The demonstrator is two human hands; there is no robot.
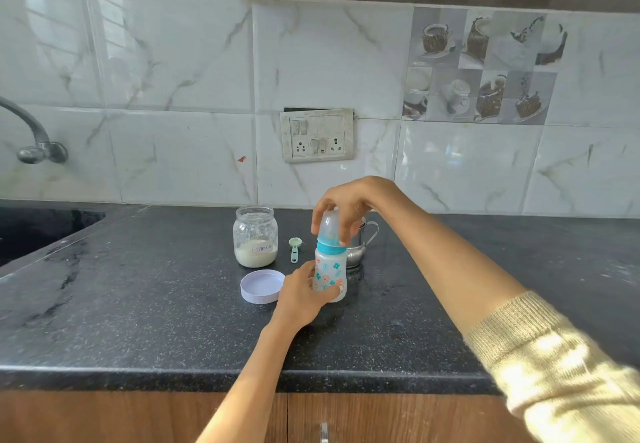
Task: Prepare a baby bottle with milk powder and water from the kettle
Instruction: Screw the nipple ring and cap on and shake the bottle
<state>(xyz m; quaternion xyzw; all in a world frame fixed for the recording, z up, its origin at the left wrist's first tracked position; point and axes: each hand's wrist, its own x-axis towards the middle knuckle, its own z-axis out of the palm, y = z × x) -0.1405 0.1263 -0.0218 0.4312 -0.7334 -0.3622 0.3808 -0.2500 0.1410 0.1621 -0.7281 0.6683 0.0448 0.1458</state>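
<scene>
A baby bottle (330, 271) with a teal collar and printed flowers stands upright on the black counter (156, 304). My left hand (303, 292) grips its lower body from the left. My right hand (346, 209) comes from above and holds the clear dome cap (329, 226) on the bottle's top. Left of the bottle stands an open glass jar (255, 236) with white milk powder in its bottom. A small green scoop (294, 248) lies between jar and bottle. A steel kettle-like pot (360, 245) with a handle stands right behind the bottle, partly hidden.
The jar's white lid (261, 286) lies upside down in front of the jar. A sink (38, 231) and a tap (33, 134) are at the far left. A wall socket panel (317, 135) sits above the counter. The counter's front edge runs near me.
</scene>
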